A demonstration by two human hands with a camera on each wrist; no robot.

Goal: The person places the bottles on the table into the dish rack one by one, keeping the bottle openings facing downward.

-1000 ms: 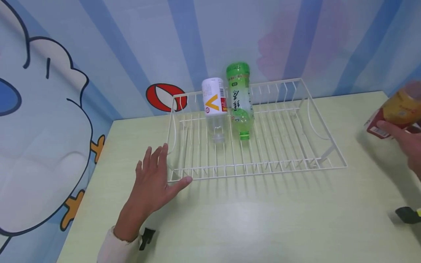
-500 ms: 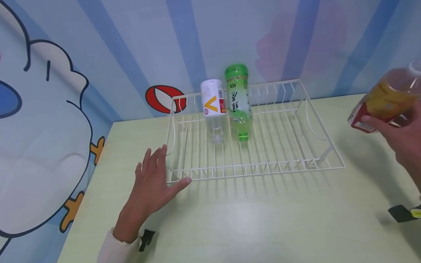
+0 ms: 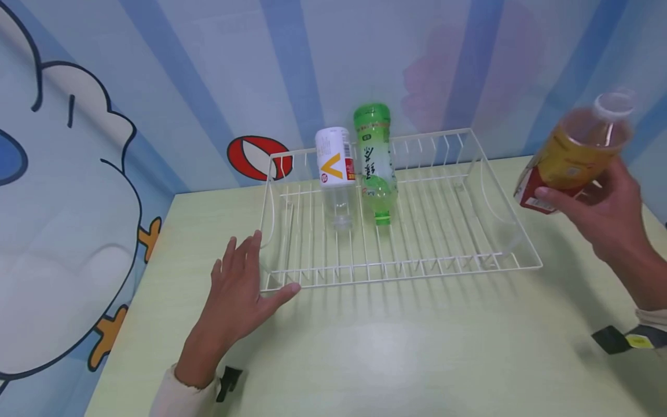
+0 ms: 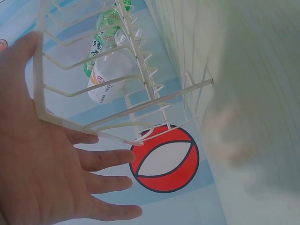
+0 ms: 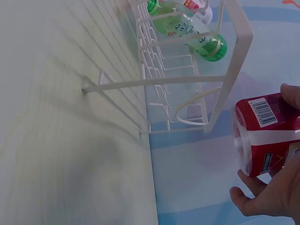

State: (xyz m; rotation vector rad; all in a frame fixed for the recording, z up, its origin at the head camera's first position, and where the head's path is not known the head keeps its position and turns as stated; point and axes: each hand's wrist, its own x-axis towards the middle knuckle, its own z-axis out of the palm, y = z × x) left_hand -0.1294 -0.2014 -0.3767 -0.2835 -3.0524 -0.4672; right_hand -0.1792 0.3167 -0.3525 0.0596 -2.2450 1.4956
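My left hand [image 3: 234, 289] rests with straight, spread fingers at the near left corner of a white wire rack [image 3: 427, 278]; its thumb touches the front rail. In the left wrist view the palm [image 4: 42, 178] lies against the rack's corner. Up in the air, right of the rack, my right hand [image 3: 609, 214] grips a clear bottle with a yellow and red label [image 3: 570, 153], tilted, neck toward the upper right. In the right wrist view the bottle's red base end [image 5: 267, 131] shows. A white-labelled bottle [image 3: 336, 156] and a green bottle [image 3: 376, 156] lean neck down inside the rack.
The rack stands on a pale wooden table [image 3: 365, 347] close to a blue striped wall [image 3: 219, 75] with cartoon prints. Black straps with tabs [image 3: 612, 340] hang at the wrists over the table. The rack's right end [image 3: 510, 214] lies nearest the held bottle.
My right hand has carried the yellow and red bottle leftward from the right edge toward the rack. My left hand stays at the rack's corner, and the two leaning bottles keep their places.
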